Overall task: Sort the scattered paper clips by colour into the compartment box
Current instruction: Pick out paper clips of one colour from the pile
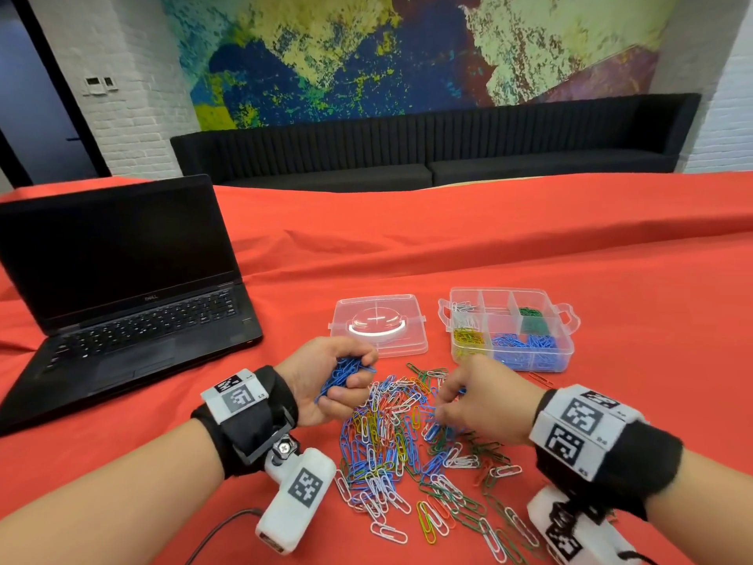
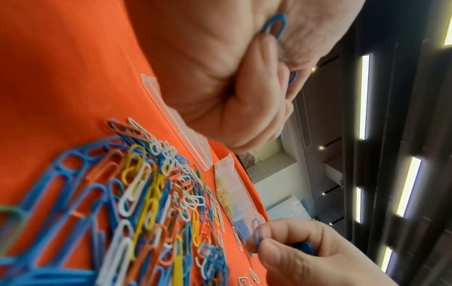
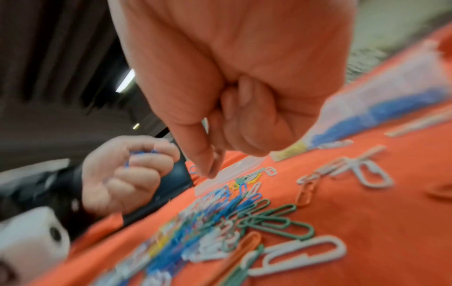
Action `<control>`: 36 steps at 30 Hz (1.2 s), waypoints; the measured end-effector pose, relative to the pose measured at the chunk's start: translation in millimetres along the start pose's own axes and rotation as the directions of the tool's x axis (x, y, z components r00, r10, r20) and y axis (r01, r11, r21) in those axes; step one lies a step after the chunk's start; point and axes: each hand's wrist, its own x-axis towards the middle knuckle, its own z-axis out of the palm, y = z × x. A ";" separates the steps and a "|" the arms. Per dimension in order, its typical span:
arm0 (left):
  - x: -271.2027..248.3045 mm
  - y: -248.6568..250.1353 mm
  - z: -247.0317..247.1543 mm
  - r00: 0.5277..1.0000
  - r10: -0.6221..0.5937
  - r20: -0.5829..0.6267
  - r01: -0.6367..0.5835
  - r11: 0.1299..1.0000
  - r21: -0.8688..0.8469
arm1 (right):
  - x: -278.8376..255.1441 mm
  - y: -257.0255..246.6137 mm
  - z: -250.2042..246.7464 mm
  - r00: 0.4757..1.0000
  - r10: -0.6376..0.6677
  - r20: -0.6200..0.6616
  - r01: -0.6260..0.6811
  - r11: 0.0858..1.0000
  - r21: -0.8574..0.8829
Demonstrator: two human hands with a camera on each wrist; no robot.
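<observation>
A mixed pile of coloured paper clips (image 1: 407,446) lies on the red cloth in front of me. My left hand (image 1: 352,375) hovers at the pile's far left edge, fingers curled round a bundle of blue clips (image 1: 340,375); their ends stick out of the fist (image 2: 274,25). My right hand (image 1: 446,395) is over the pile's right side and pinches a blue clip (image 2: 257,232) between thumb and finger, with more blue clips (image 2: 305,248) tucked behind. The clear compartment box (image 1: 568,352) stands beyond it, with yellow, blue, green and white clips in separate compartments.
The box's clear lid (image 1: 379,324) lies flat to the left of the box. An open black laptop (image 1: 122,287) sits at the far left. Red cloth (image 1: 611,258) covers the whole table. A cable (image 1: 220,532) runs near my left forearm.
</observation>
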 end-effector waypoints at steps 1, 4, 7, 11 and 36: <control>2.1 -0.4 2.7 1.000 0.007 -0.016 -0.007 1.000 -0.010 | -3.2 4.6 -3.8 1.000 0.023 -0.016 -0.022 0.997 0.071; 10.7 0.0 11.5 0.995 0.067 -0.071 -0.070 0.997 -0.037 | -14.7 21.0 -15.8 0.987 0.159 0.011 -0.155 0.936 0.316; 23.3 4.3 24.5 0.989 0.112 -0.096 -0.114 0.993 -0.014 | -23.6 39.0 -34.3 0.958 0.269 0.104 -0.280 0.781 0.559; 49.1 16.4 47.4 0.987 0.135 -0.093 -0.133 0.991 0.028 | -20.8 65.5 -67.2 0.944 0.327 0.036 -0.268 0.700 0.662; 190.8 8.0 153.1 0.815 0.493 -0.305 -0.560 0.805 -0.196 | 60.8 122.0 -82.5 0.743 0.595 -0.307 0.287 0.131 0.949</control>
